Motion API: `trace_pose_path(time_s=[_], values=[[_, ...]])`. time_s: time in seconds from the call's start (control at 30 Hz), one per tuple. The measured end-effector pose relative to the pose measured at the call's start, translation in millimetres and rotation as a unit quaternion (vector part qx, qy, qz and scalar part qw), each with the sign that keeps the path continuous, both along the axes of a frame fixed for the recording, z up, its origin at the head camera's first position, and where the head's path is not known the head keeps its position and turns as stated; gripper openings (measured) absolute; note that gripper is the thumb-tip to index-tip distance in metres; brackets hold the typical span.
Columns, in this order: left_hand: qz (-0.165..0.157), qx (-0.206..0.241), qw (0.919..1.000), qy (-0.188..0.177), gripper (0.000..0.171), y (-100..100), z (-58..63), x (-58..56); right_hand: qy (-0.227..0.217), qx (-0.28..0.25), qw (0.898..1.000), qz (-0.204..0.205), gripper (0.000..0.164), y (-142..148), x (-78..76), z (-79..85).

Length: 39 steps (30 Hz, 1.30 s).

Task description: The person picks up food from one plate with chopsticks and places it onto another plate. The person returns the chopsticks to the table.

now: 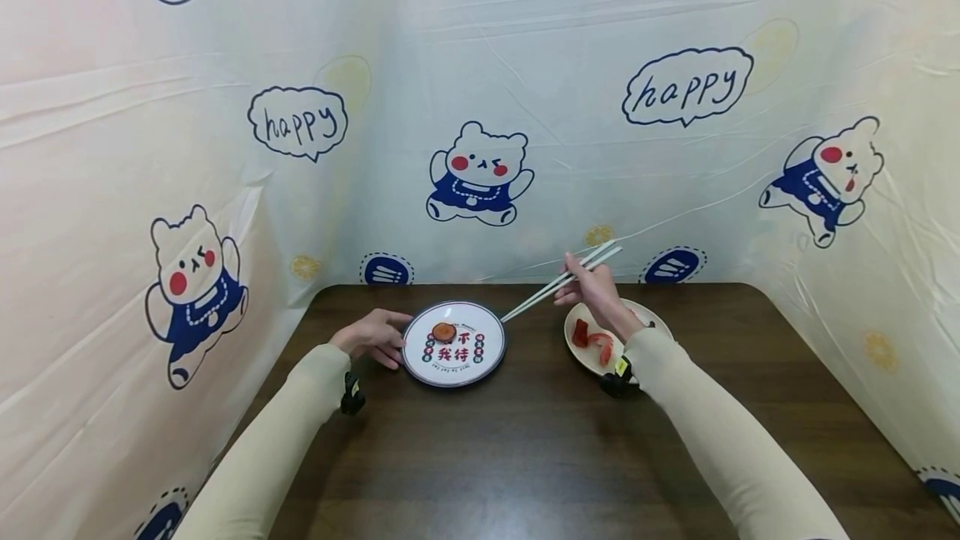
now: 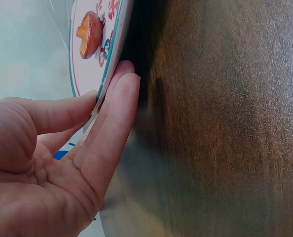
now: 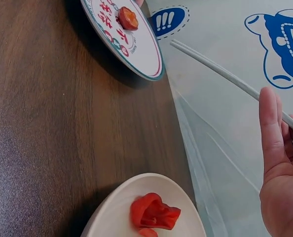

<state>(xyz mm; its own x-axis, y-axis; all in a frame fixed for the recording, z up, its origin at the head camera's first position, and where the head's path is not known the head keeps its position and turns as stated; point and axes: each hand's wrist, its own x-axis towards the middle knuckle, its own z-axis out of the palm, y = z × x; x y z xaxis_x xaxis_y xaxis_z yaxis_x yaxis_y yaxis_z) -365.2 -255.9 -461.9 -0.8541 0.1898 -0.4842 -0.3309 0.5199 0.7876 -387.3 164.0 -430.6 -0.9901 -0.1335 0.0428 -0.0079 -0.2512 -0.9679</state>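
Note:
My left hand [image 1: 372, 337] pinches the left rim of a white plate [image 1: 480, 325] with a dark edge and red lettering. In the left wrist view its thumb [image 2: 67, 113] lies on the rim and the fingers reach underneath. A glossy brown mushroom-like piece [image 1: 444, 332] sits on that plate. My right hand [image 1: 596, 294] holds a pair of pale chopsticks [image 1: 542, 293], tips close together near the plate's right rim with nothing between them. Below the right forearm stands a cream plate [image 1: 637, 312], partly hidden, bearing a red pepper-like piece [image 3: 154, 211] and a shrimp-like piece [image 1: 602, 347].
Both plates stand on a dark wooden table [image 1: 480, 465], toward its far edge. A pale printed cloth [image 1: 570, 123] hangs behind the table and along both sides. A small dark device [image 1: 352, 394] is strapped to each wrist.

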Motion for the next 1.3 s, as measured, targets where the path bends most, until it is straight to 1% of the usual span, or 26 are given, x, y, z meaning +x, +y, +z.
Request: trace_pose_path(time_s=[0.17,0.27,0.4,0.57,0.63,0.83,0.9,0.97,1.1,1.2,1.3], values=[[0.003,-0.001,1.0000,0.003,0.060,1,-0.1,0.3,0.007,0.002,1.000,-0.006,0.043,4,1.0,0.5],[0.008,-0.004,0.9999,0.005,0.060,1,-2.1,0.2,0.008,0.001,1.000,-0.007,0.043,7,1.5,0.6],[0.006,-0.009,0.9999,0.008,0.061,-1,-6.7,-1.3,0.007,-0.001,1.000,-0.005,0.047,12,1.7,0.5],[0.007,0.001,1.0000,-0.003,0.061,-2,-10.0,-3.9,0.010,0.006,1.000,-0.001,0.039,17,2.4,0.8],[0.007,0.003,1.0000,-0.006,0.062,-2,-10.1,-4.2,0.011,0.006,1.000,-0.002,0.038,19,2.7,1.2],[0.009,0.007,0.9999,-0.010,0.063,-1,-7.9,-3.1,0.012,0.004,1.000,-0.010,0.043,23,4.1,2.4],[0.004,0.005,0.9999,-0.009,0.063,-2,-6.9,-2.2,0.012,0.005,1.000,-0.010,0.045,26,4.5,2.5],[0.000,0.004,1.0000,-0.008,0.063,-2,-6.0,-1.7,0.008,0.004,1.000,-0.011,0.045,28,4.8,2.5],[0.003,0.006,1.0000,-0.007,0.063,-2,-5.4,-1.7,-0.002,0.000,1.000,-0.012,0.045,34,4.7,2.6],[0.008,0.006,0.9999,-0.003,0.062,-1,-5.4,-2.1,-0.003,-0.004,1.000,-0.015,0.053,37,4.3,3.3],[0.007,0.002,1.0000,0.001,0.062,0,-5.2,-2.4,-0.004,-0.009,1.000,-0.019,0.054,40,4.0,4.0]])
